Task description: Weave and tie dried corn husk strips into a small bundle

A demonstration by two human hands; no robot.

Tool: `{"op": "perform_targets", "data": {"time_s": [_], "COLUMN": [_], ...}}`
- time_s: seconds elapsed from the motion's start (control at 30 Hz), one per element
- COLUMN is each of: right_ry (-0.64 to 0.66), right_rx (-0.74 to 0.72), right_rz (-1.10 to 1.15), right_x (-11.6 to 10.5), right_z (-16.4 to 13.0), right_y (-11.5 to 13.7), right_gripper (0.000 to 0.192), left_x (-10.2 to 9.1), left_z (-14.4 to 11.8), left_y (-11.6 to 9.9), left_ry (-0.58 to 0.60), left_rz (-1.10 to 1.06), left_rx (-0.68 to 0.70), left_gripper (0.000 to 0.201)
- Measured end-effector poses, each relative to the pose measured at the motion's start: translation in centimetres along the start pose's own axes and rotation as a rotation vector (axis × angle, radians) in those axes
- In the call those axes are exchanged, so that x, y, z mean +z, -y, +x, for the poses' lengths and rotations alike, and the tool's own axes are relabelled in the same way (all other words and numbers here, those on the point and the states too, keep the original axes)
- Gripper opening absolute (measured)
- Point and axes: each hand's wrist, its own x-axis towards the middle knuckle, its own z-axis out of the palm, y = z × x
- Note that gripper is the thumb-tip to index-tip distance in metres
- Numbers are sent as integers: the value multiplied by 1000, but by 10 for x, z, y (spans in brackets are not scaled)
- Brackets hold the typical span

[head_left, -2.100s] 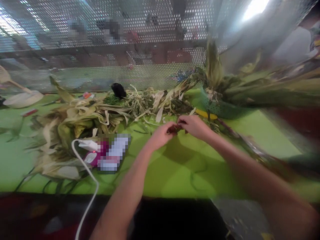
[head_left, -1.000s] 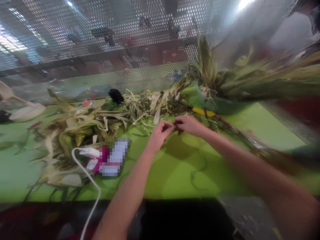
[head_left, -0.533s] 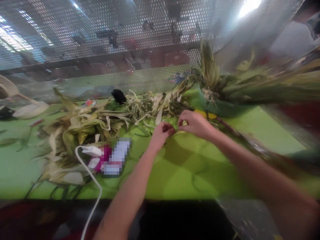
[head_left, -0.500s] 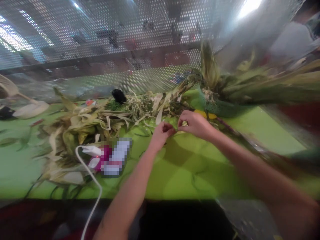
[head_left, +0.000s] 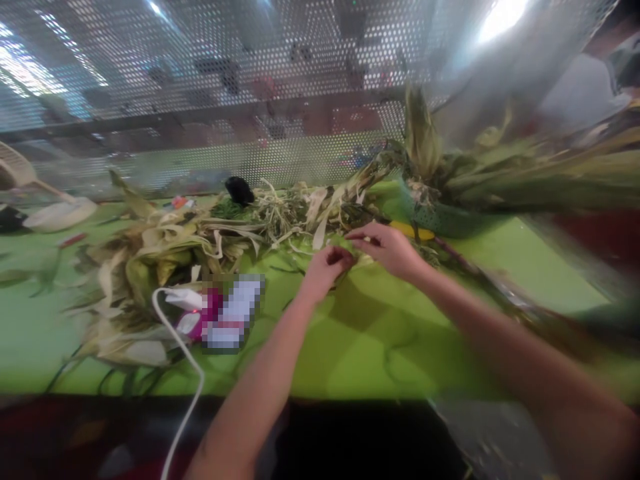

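My left hand (head_left: pixel 326 270) is closed in a pinch above the green table (head_left: pixel 360 353). What lies between its fingertips is too small to make out. Just to its right, my right hand (head_left: pixel 393 248) has its fingers stretched to the left, with the thumb a little apart below them. I see nothing clear in it. Pale dry leaf strips (head_left: pixel 320 230) lie right behind both hands. A yellow object (head_left: pixel 413 231) is beyond my right wrist.
Heaped dry husk-like leaves (head_left: pixel 150 260) cover the left side. A pixelated phone-like object (head_left: pixel 235 313) and a magenta device (head_left: pixel 213 307) with a white cable (head_left: pixel 195 367) lie nearby. A green basket (head_left: pixel 440 217) holds long leaves. Behind stands a perforated metal screen (head_left: pixel 280 153); a person (head_left: pixel 580 93) is at right.
My right hand has shifted slightly left and its fingers have straightened from a rounded pinch. My left hand stays nearly in place, still pinched.
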Motion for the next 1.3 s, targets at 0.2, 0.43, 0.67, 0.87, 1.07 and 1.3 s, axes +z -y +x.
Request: {"op": "perform_targets", "data": {"time_s": [0.2, 0.43, 0.67, 0.87, 1.07, 1.3], "right_ry": [101, 119, 188, 158, 150, 98], "right_rx": [-39, -61, -24, 45, 51, 23], "right_rz": [-93, -150, -51, -56, -95, -184], "right_x": [-6, -6, -5, 2, 7, 10], "right_z": [1, -2, -2, -2, -4, -6], "right_y": [-11, 4, -4, -6, -5, -6], "right_gripper": [9, 3, 10, 8, 10, 9], "left_x": [-3, -3, -3, -5, -5, -6], "left_z": [1, 2, 0, 0, 0, 1], "left_y": [2, 3, 1, 5, 4, 3], "left_ry": [-17, -59, -76, -82, -88, -74], "left_rz": [-67, -58, -71, 18, 45, 46], "left_rx": [-6, -27, -38, 30, 53, 65], "left_gripper": [21, 20, 21, 17, 18, 18]}}
